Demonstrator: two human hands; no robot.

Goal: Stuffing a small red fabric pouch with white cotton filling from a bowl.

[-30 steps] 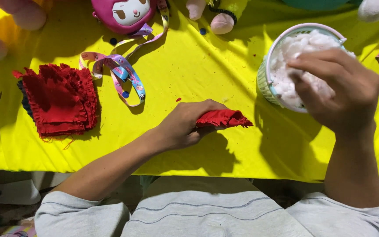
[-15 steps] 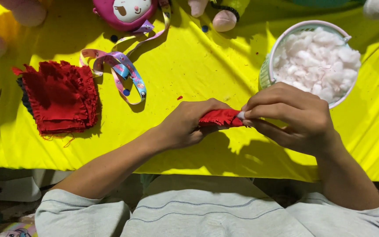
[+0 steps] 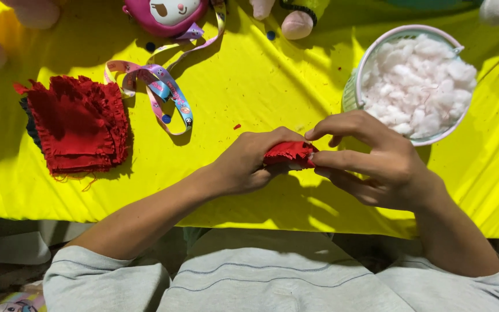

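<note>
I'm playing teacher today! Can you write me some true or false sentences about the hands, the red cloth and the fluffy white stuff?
1. Both hands hold a small red fabric piece. True: the left hand grips it and the right hand pinches its end.
2. The bowl of white stuffing sits by the left hand. False: it is beyond the right hand.
3. A stack of red fabric pieces lies on the yellow table cover, away from both hands. True.
4. The colourful ribbon is wrapped around the right wrist. False: it lies on the cover beside the red stack.
5. The bowl is empty. False: it is heaped with white stuffing.
</note>
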